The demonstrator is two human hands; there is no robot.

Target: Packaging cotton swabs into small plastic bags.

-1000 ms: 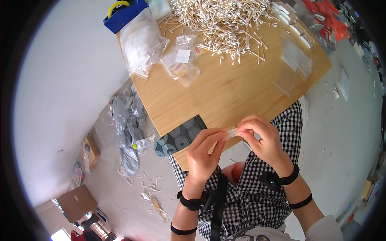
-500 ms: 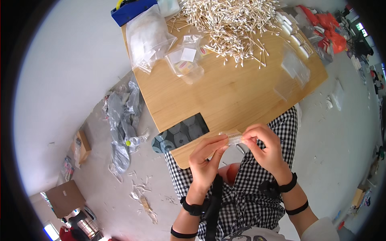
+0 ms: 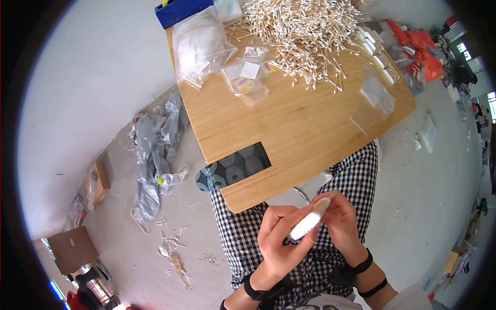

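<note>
Above my lap, close to the table's near edge, I hold a small clear pack of cotton swabs (image 3: 307, 225), tilted so that its white tips face me. My left hand (image 3: 279, 240) is closed round its lower side, thumb and fingers on opposite faces. Around the upper end curl the fingers of my right hand (image 3: 342, 219), partly hidden behind the pack. A large heap of loose cotton swabs (image 3: 310, 33) covers the far part of the wooden table (image 3: 289, 129).
Filled packs (image 3: 385, 64) line the table's right edge, near flat clear bags (image 3: 376, 95). At the far left lie a stuffed clear bag (image 3: 201, 46), labelled small bags (image 3: 245, 80) and a blue box (image 3: 183, 14). A dark patterned pad (image 3: 237, 165) fills the left corner.
Both hands have come down toward my lap with the pack. It has turned from lying sideways to showing its white tips. The view has shifted slightly.
</note>
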